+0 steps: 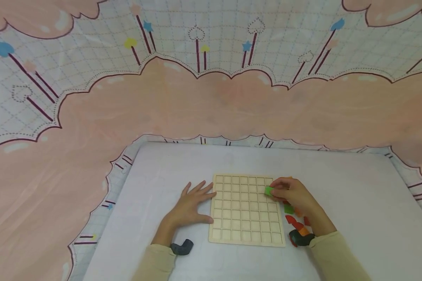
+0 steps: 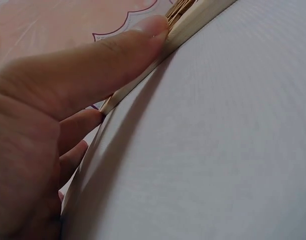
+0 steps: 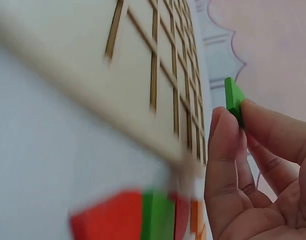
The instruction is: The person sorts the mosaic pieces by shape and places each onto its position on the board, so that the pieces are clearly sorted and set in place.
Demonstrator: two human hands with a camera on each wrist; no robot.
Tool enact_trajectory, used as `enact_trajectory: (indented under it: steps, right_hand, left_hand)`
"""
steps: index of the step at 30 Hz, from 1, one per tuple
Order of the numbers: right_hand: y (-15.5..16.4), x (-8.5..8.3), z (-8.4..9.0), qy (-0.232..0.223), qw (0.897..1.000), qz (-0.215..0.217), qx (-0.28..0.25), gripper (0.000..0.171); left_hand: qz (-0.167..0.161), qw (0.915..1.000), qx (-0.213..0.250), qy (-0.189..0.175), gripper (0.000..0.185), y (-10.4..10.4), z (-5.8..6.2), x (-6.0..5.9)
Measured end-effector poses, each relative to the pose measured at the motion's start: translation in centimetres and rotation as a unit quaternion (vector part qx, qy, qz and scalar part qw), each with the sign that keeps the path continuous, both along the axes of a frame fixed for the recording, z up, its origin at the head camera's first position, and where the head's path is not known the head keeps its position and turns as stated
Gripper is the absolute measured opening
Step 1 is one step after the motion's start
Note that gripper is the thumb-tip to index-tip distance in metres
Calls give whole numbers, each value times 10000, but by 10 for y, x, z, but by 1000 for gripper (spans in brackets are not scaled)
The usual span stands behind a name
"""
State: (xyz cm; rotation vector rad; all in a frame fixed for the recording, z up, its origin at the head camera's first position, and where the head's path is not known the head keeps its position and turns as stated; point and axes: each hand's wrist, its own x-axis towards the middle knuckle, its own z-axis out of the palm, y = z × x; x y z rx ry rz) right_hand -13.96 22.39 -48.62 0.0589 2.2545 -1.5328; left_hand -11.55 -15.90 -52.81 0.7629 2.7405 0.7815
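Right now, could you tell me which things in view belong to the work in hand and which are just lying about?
In the work:
- wooden grid board, steadied by the left hand
- green piece, pinched by the right hand
- red, orange and green pieces beside the board

Lying about:
- white table
- patterned pink cloth backdrop

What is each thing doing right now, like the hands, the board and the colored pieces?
Left hand: flat on the table, fingers straight, thumb against the board's edge.
Right hand: pinching the green piece.
Green piece: held above the board's right side.
Wooden grid board: lying flat, visible squares empty.
Loose colored pieces: lying beside the board.
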Motion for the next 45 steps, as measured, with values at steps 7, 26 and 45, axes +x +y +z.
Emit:
enact_trajectory:
  steps: [7,26,45]
  right_hand:
    - [-31,-7,0,160,9989,307,-310,27]
    - [-129,-18,-13,-257,9961,120,-830,19]
    - [-152,-19,-19,-100,9997,-199,-47,10]
  left_hand:
    - [-50,10000,18,-11,90,0,-2,0]
    - [-54,10000,-11,-11,93,-1,-1,1]
    - [-62,9997,213,43,91,-2,-1,-1]
